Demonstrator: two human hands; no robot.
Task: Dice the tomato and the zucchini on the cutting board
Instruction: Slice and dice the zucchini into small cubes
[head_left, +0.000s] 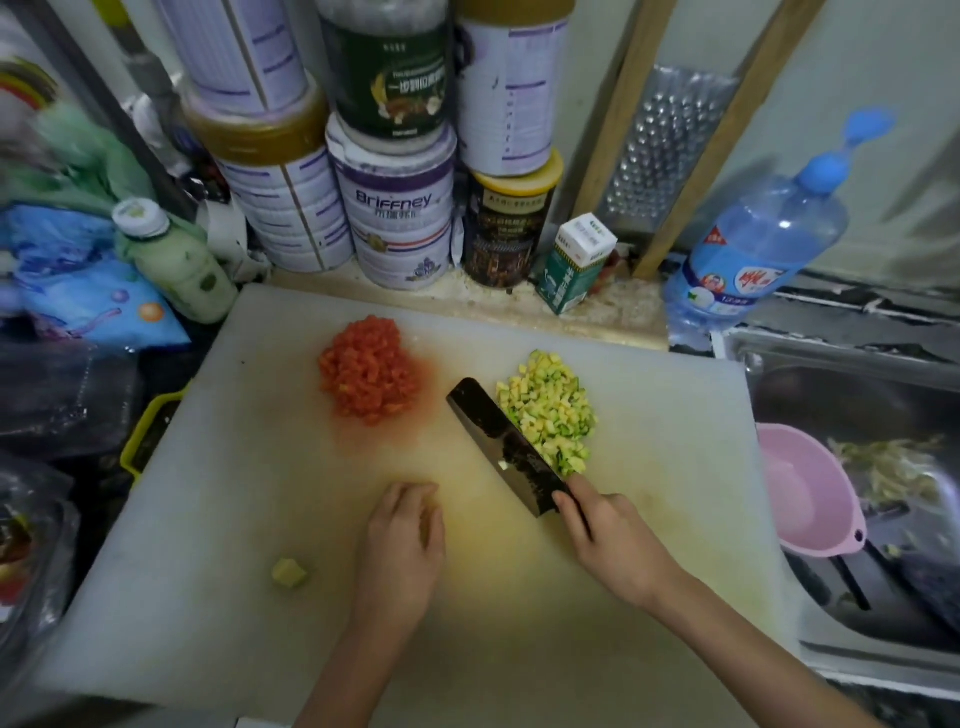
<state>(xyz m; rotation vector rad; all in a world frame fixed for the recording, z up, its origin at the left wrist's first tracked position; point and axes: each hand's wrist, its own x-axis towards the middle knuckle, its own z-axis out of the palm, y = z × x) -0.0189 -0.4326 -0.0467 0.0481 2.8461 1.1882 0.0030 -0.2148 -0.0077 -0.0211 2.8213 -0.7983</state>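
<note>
At the far left, a pale green bottle (179, 265) is seen standing just beyond the corner of the white cutting board (208, 519), which is laid on the table. On the near-left part of the board a single yellowish-green offcut (289, 573) is left lying by itself. Farther back, the diced tomato (367, 382) is gathered in a red heap, with a wet pink stain spread around it. The left hand (402, 545) is rested on the board near its middle – its fingers are loosely curled downward and nothing is seen to be held. To its right, a dark cleaver (498, 441) is held tilted, its blade set against the left edge of the diced zucchini (550, 410), a heap of yellow and green cubes well apart from the tomato. The handle is gripped by the right hand (608, 540), with thumb and forefinger brought up onto the blade's heel. Beyond the board's right edge, a pink bowl (800, 493) is seen in the sink (883, 623), and behind it a blue-capped water bottle (763, 244) is propped.
</note>
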